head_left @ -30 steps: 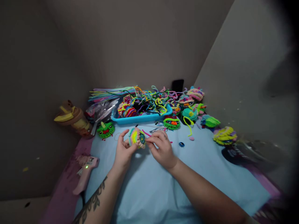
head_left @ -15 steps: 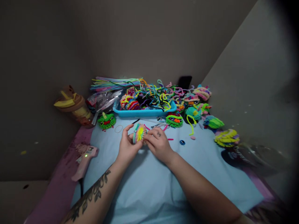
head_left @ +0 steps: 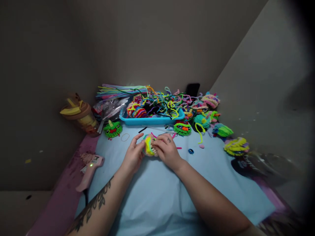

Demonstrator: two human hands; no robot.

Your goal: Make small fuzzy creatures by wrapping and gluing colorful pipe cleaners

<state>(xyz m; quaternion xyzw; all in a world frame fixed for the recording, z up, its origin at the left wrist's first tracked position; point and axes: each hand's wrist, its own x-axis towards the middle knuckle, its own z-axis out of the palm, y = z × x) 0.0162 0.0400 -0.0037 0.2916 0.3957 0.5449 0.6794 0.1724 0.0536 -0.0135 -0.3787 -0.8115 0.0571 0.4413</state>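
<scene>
Between my hands is a small ball-like pipe-cleaner piece (head_left: 149, 145) in yellow, teal and pale pink, held above the blue cloth. My left hand (head_left: 134, 151) grips its left side, with the thumb and fingers against it. On its right side the fingers of my right hand (head_left: 167, 149) are pinched onto the edge; the fingertips are partly hidden. Behind the hands lie a short black stick (head_left: 142, 130) and pink pipe-cleaner bits (head_left: 179, 148). A small blue round piece (head_left: 191, 151) rests right of my right hand.
A blue tray (head_left: 152, 122) heaped with pipe-cleaner scraps stands at the back. Green creature heads (head_left: 112, 129) sit before it, and several colourful balls (head_left: 236, 146) line the right. A pink glue gun (head_left: 91, 172) lies at left, near a brown cup (head_left: 80, 114).
The pipe-cleaner piece has been turned, showing more of its yellow and pale pink side. My left fingers have shifted their hold on it. The view has tilted slightly.
</scene>
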